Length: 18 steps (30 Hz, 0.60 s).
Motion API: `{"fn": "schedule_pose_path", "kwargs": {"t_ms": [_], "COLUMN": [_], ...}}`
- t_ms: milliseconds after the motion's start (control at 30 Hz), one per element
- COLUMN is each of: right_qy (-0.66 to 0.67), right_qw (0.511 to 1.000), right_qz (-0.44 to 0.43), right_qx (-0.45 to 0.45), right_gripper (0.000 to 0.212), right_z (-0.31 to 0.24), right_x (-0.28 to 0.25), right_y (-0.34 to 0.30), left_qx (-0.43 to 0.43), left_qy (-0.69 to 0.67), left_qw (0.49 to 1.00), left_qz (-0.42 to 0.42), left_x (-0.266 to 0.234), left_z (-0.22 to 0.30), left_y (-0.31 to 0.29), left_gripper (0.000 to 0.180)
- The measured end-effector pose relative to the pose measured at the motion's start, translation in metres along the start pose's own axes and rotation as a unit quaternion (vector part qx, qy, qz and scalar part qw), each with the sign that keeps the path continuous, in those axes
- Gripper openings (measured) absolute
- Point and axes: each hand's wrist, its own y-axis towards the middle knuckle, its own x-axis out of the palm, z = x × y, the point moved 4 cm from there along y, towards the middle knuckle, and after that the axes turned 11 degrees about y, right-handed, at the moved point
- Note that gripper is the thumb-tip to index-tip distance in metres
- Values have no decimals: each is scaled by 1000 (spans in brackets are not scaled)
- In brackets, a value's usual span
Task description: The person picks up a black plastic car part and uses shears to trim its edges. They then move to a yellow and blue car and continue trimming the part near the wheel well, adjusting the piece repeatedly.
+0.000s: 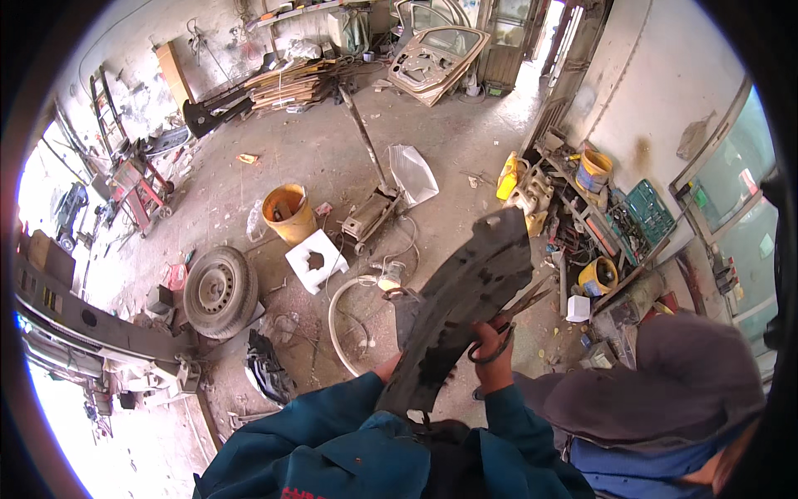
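Note:
A long, curved black plastic panel [474, 291], like a wheel arch liner, stands tilted in front of my chest, with dark smudges on its face. My left hand [387, 367] grips its left edge low down, the fingers hidden behind it. My right hand [496, 358] is closed on a pair of scissors [525, 301] at the panel's right edge. One dark handle loop shows by the fingers, and the blades point up and to the right. Whether the right fingers also touch the panel, I cannot tell.
Another person's grey-clad leg [657, 382] is close on my right. Ahead lie a tyre on a steel wheel [221, 291], a yellow bucket [288, 214], a floor jack [369, 214] and a pale hose [334, 324]. Car doors [436, 62] lean at the back; a cluttered tool shelf [582, 208] stands right.

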Motion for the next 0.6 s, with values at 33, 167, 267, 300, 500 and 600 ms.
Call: {"fn": "schedule_pose_path", "kwargs": {"t_ms": [33, 167, 267, 300, 500, 600], "right_qy": [-33, -52, -66, -63, -29, -39], "right_qw": [999, 995, 994, 996, 996, 999], "right_qz": [2, -10, 5, 20, -35, -12], "right_qx": [-5, -83, -81, -64, -76, -18], "right_gripper": [23, 25, 25, 24, 25, 33], "right_z": [-8, -31, -30, -26, -17, -27], "right_x": [3, 9, 7, 5, -9, -24], "right_y": [17, 78, 117, 130, 206, 245], "left_qx": [-11, 212, 223, 211, 218, 199], "left_qy": [31, 6, -22, 3, 170, 122], "left_qw": [996, 968, 961, 959, 929, 936], "left_qz": [84, 131, 161, 188, 246, 265], "left_x": [-13, -31, -37, -39, -38, -28], "left_z": [19, 120, 165, 177, 228, 237], "left_y": [3, 24, 36, 44, 95, 120], "left_gripper": [56, 56, 54, 53, 45, 45]}}
